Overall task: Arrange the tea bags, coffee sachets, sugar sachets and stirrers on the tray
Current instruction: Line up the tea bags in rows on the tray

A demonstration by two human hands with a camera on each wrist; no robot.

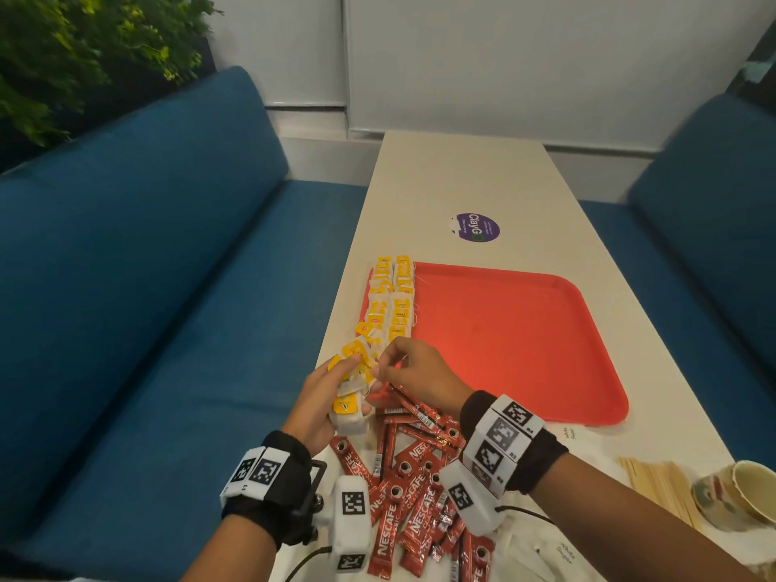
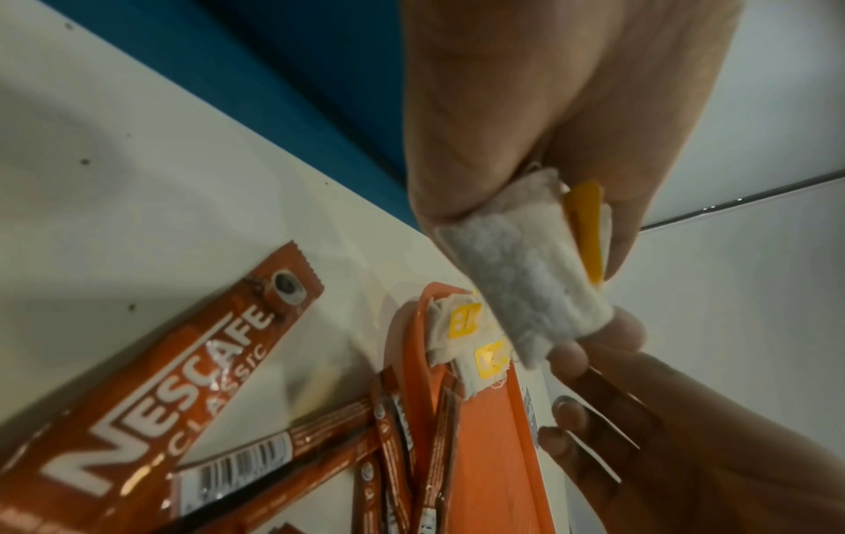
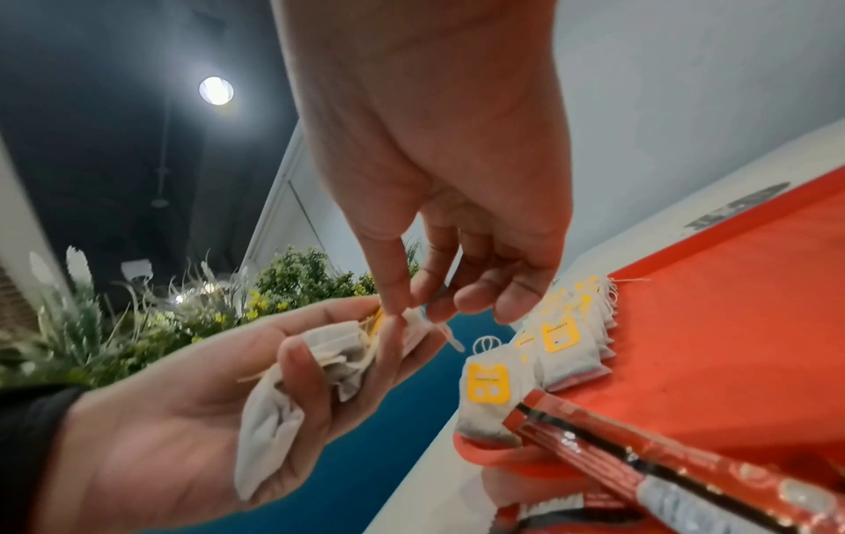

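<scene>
My left hand (image 1: 336, 386) grips a bunch of tea bags (image 1: 355, 373) with yellow tags, just off the red tray's (image 1: 516, 342) near left corner. My right hand (image 1: 388, 365) meets it from the right; thumb and forefinger pinch one tea bag (image 3: 414, 318) at the top of the bunch (image 3: 320, 356). Two rows of tea bags (image 1: 392, 296) lie along the tray's left edge. Red coffee sachets (image 1: 413, 476) lie heaped on the table under my wrists. Wooden stirrers (image 1: 659, 483) and white sugar sachets (image 1: 562, 552) lie at the near right.
A cup (image 1: 741, 493) stands at the near right beside the stirrers. A purple sticker (image 1: 476, 227) marks the table beyond the tray. Blue sofas (image 1: 168, 287) flank the narrow table, and plants stand at the far left.
</scene>
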